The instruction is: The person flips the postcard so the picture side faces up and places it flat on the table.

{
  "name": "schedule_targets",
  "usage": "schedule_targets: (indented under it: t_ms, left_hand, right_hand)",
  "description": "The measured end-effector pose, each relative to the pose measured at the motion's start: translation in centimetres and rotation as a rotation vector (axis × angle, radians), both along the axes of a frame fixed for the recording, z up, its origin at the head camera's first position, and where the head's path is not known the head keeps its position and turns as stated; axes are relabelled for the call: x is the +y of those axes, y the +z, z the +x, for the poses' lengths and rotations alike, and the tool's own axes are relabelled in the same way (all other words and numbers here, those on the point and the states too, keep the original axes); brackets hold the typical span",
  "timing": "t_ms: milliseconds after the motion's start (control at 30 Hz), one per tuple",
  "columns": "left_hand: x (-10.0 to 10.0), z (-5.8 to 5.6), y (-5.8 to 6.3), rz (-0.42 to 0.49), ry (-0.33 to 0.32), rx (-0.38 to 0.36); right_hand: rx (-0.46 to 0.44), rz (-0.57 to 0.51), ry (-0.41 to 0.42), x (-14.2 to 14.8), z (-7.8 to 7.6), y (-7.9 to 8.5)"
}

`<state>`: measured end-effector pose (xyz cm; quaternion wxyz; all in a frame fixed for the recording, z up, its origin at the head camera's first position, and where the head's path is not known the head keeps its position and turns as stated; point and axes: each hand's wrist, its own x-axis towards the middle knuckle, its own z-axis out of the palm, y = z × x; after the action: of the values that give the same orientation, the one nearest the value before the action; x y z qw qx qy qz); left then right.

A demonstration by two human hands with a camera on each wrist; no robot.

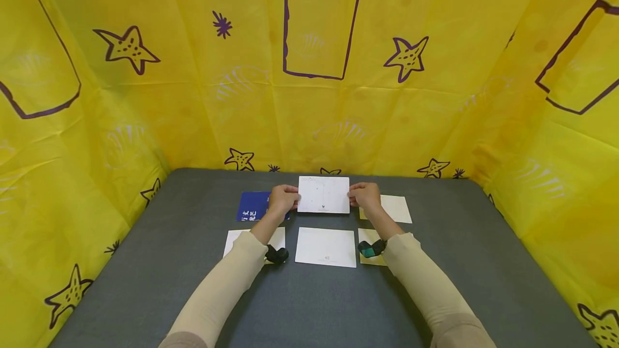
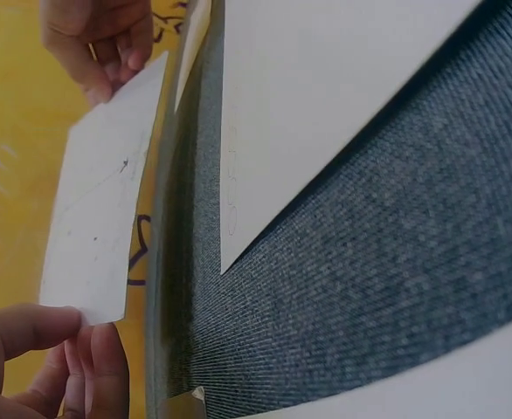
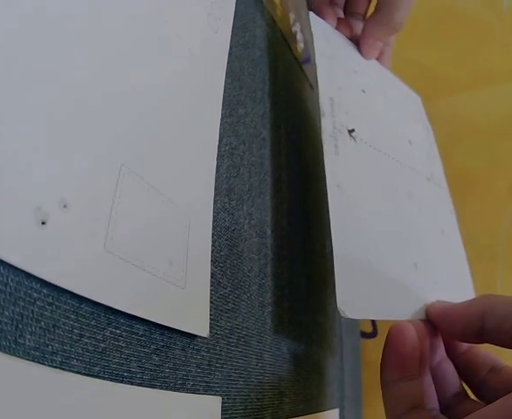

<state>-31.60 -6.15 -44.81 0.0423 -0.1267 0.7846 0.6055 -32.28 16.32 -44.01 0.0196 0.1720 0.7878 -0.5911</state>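
Position reference: centre card, lying flat on the dark table, long axis running left to right.

Held card: located directly beyond the centre card and in line with it, tilted up off the table, faintly printed face towards the head camera. Clearance under the lower edge: impossible to tell.

Grip, left hand: pinching the left short edge between thumb and fingers, beyond the centre card and to its left. Grip, right hand: pinching the opposite short edge in like manner, beyond the centre card and to its right.

Governing relation: long axis of the held card spanning from hand to hand, roughly parallel to the long edges of the centre card. Neither hand nearer; both in contact. Judged effect: alignment dependent on matched motion of both hands, with skew likely under uneven motion.

Adjacent items, relative to the centre card:
- Beyond, left: blue card, partly hidden by the left hand.
- Beyond, right: cream card.
- Beside, left: white card, partly covered by the left sleeve.
- Beside, right: pale yellow card, partly covered by a wrist strap.
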Motion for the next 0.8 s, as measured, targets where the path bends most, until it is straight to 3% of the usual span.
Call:
schedule_targets:
  t_ms: [367, 800]
  left_hand:
    - [0.3, 0.6, 0.8, -0.001, -0.006, 0.047]
    - [0.4, 0.9, 1.0, 0.039, -0.009, 0.066]
  right_hand:
    - [0.086, 0.005, -0.01, 0.2, 0.9, 0.5]
    - [0.082, -0.01, 0.0, 0.7, 1.5, 0.9]
